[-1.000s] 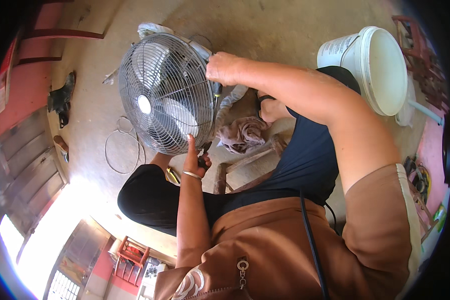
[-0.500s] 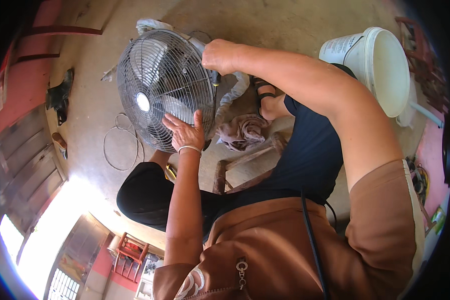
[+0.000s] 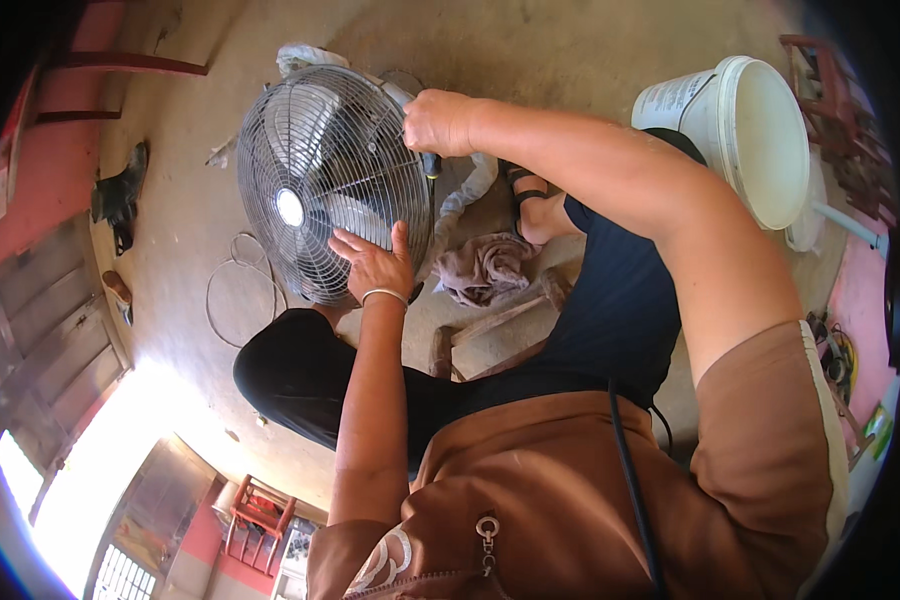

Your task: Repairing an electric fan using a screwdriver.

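A round fan (image 3: pixel 290 207) with a wire grille and a pale hub stands tilted before me. My left hand (image 3: pixel 378 268), with a thin bracelet at the wrist, lies on the lower part of the grille, its fingers spread. At the grille's upper right edge, my right hand (image 3: pixel 440 122) is closed in a fist. The black and yellow handle end of what looks like a screwdriver (image 3: pixel 431 165) sticks out below that fist; its shaft and tip are hidden. White wrapping (image 3: pixel 312 54) shows behind the top of the fan.
A crumpled brownish cloth (image 3: pixel 485 268) lies on the floor by a low wooden stool (image 3: pixel 500 322). A white bucket (image 3: pixel 765 140) is at the right. Left of the fan are a loop of cable (image 3: pixel 232 302) and dark boots (image 3: pixel 120 195). My legs flank the stool.
The fan and both hands appear slightly lower as the view shifts a little. My left palm stays on the grille and my right fist stays at its edge.
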Demonstrator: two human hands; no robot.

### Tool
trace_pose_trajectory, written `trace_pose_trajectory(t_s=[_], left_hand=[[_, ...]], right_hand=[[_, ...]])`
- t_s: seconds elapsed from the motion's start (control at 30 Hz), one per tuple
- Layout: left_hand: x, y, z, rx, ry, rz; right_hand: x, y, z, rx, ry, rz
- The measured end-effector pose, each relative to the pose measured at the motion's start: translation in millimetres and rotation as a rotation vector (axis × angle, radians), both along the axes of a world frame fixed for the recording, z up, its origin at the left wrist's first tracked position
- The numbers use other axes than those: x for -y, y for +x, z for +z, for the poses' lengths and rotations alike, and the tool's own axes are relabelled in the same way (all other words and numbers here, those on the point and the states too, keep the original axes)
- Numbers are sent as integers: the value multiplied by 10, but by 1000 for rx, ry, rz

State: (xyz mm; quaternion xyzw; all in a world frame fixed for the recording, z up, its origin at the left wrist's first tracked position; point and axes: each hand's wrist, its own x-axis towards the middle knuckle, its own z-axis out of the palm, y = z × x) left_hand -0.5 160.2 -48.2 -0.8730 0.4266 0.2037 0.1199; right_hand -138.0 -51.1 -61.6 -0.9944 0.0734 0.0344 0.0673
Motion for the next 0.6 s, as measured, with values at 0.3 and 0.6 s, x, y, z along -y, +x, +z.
trace_pose_trajectory(t_s=[0.3, 0.6], left_hand=[[13, 14, -37, 2, -59, -11], [-3, 43, -62, 29, -22, -31]], right_hand=[[116, -83, -145, -5, 55, -63], [13, -255, -188, -16, 165, -189]])
